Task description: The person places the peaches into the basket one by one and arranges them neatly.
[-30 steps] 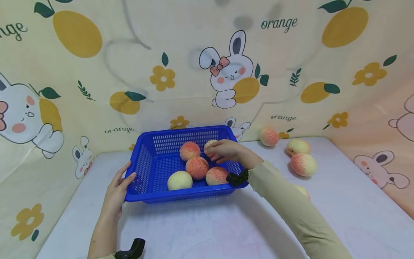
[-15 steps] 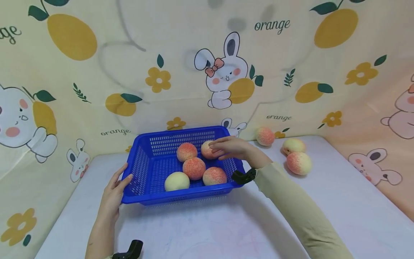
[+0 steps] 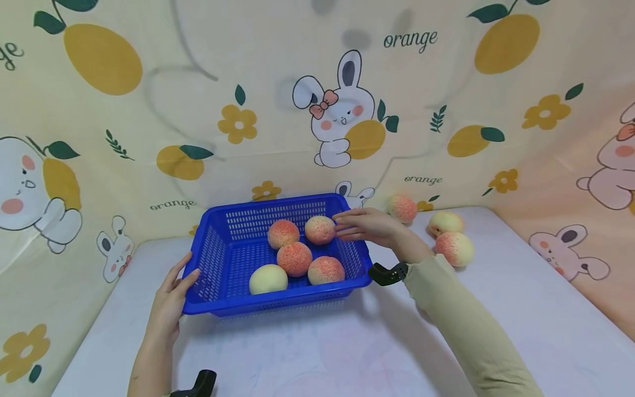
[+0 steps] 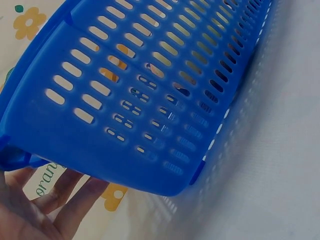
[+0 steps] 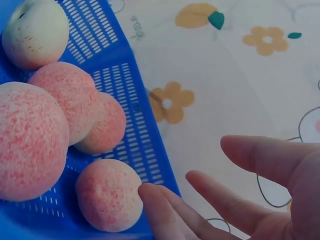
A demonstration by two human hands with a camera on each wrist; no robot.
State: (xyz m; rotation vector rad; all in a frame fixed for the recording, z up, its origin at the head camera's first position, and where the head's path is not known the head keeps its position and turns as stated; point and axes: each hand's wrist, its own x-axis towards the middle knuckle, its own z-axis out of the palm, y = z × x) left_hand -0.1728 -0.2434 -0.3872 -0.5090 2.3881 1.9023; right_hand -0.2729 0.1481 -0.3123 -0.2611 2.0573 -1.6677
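Note:
A blue plastic basket [image 3: 233,304] with slotted sides holds several peaches. One is pale yellow [image 3: 268,279]; the others, such as the peach [image 3: 295,259] in the middle, are speckled red. My left hand [image 3: 167,303] grips the basket's left end, thumb at the rim and fingers behind it; in the left wrist view those fingers [image 4: 75,207] lie along the outer wall. Over the right rim, my right hand [image 3: 377,229] holds nothing, its fingers extended. Its fingertips are right beside the back right peach [image 3: 319,230], which the right wrist view also shows.
On the white table [image 3: 317,353], to the right of the basket, lie a reddish peach [image 3: 403,209], a yellow peach [image 3: 446,223] and a red-and-yellow peach [image 3: 455,249]. A printed cloth [image 3: 278,49] hangs behind the table. Shadow falls below the basket.
My right hand has drawn back to the right from the back right peach, leaving it in the basket and in plain sight. My left hand keeps its grip. The whole view has shifted slightly.

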